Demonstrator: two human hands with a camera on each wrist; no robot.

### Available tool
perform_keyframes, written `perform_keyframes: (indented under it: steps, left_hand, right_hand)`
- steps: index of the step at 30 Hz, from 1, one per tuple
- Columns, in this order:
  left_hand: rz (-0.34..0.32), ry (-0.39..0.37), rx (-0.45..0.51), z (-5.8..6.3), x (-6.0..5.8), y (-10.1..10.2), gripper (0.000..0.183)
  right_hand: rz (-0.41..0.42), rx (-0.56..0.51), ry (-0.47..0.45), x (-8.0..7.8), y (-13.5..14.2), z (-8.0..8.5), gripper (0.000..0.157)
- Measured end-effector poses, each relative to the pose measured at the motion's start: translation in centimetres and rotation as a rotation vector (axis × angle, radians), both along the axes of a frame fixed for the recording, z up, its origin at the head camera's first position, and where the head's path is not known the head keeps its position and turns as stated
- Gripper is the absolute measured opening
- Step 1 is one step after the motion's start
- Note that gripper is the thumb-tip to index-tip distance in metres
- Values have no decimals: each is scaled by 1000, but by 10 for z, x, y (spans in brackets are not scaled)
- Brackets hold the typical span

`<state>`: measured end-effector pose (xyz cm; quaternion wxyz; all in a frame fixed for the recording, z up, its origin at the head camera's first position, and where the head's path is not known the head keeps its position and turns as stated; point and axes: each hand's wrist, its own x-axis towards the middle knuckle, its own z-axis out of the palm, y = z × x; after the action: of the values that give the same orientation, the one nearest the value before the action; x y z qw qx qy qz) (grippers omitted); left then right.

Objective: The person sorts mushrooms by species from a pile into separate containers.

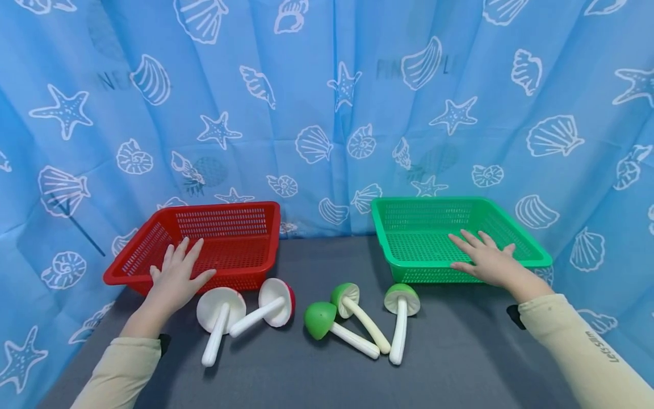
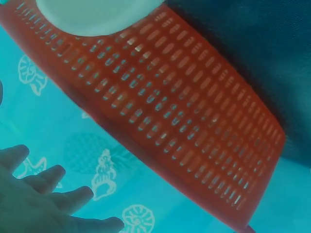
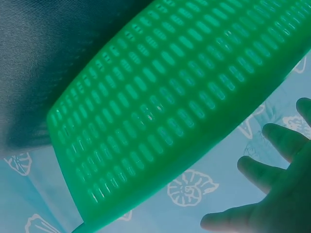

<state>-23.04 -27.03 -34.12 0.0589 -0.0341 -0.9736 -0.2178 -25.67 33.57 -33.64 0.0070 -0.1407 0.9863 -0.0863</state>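
Note:
My left hand (image 1: 176, 277) hovers with spread fingers over the near left side of a red basket (image 1: 260, 278); nothing is in it. On the other side, my right hand (image 1: 487, 261) is spread above the near right part of a green basket (image 1: 429, 275), also holding nothing. Two toy mushrooms with white undersides lie before the red basket: one (image 1: 221, 312) by my left hand, another with a red cap (image 1: 278, 304). Three green-capped toy mushrooms lie right of them: one (image 1: 320, 320) cap up, one (image 1: 352, 304) crossing its stem, one (image 1: 402, 309) near the green basket.
Both baskets stand at the back of a dark grey table (image 1: 327, 380), against a blue curtain (image 1: 317, 102) printed with shells and starfish. A gap separates the two baskets. The mushroom stems point toward the near side.

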Motion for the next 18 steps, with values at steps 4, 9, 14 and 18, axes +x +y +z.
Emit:
perform_keyframes:
  steps: [4,9,14,18]
  left_hand:
    - [-6,-7,22,3,3,2,100]
    - [-27,-29,73,8,10,9,100]
    - [-71,-33,118,12,18,22,96]
    - [-100,-40,181,11,28,34,91]
  right_hand:
    - [15,-7,-5,1,-2,-4,76]
    - [39,-44,-21,3,-3,-12,71]
    - [70,-80,-7,5,-3,-18,59]
    - [77,-71,9,5,-4,-21,53]
